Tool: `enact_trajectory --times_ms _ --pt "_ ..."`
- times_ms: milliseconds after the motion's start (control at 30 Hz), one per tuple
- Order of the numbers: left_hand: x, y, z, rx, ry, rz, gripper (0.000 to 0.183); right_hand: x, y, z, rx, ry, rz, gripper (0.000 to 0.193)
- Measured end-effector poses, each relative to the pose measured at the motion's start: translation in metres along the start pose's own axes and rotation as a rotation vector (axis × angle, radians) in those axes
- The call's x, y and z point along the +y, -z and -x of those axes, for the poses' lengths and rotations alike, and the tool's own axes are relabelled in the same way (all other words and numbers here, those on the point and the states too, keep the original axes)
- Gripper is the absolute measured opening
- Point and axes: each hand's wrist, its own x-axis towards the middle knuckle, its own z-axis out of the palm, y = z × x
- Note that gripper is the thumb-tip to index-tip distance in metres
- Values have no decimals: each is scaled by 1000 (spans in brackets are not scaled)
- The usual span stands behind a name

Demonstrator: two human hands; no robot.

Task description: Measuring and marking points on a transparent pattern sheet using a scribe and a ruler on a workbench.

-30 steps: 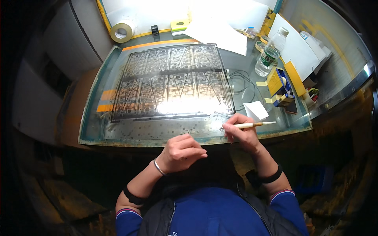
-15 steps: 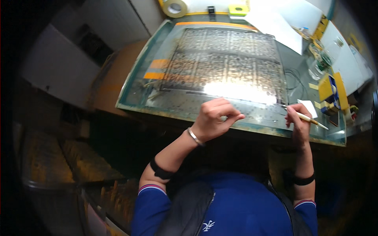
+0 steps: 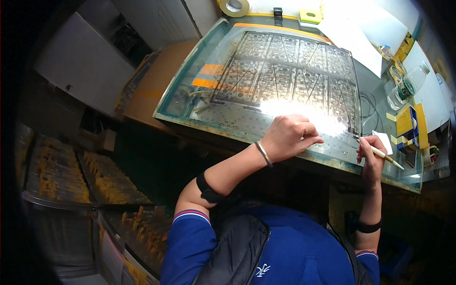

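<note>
A film sheet [image 3: 289, 71] with a dense dark pattern of lines and dots lies on a lit glass-topped table [image 3: 266, 135]. My right hand [image 3: 373, 154] grips a slim pen-like tool [image 3: 380, 153] with a pale handle and a brown band. One end of the tool is at the film's near right corner, and its pointed end sticks out toward the lower right. Curled above the glass near the front edge is my left hand [image 3: 292, 137], with thumb and forefinger pinched together. Whatever may be between those fingertips is too small to make out.
At the right stand a clear plastic bottle [image 3: 407, 88] and a yellow and blue box [image 3: 407, 124]. White paper [image 3: 354, 45] lies at the back right. A tape roll [image 3: 234, 5] and a yellow-green pad [image 3: 310, 17] sit along the far edge. Racks of filed sheets [image 3: 61, 173] stand lower left.
The whole view has shifted, so the table appears farther right. My left hand has moved slightly right over the glass. My right hand keeps its grip near the film's corner.
</note>
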Motion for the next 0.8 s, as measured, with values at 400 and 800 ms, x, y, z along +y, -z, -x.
enact_trajectory --times_ms 400,800 --pt "29 -17 8 -324 -131 -211 85 -3 -8 1 10 -15 -76 13" --pt "49 41 9 60 -30 15 25 -5 -6 5 -9 114 -143 43"
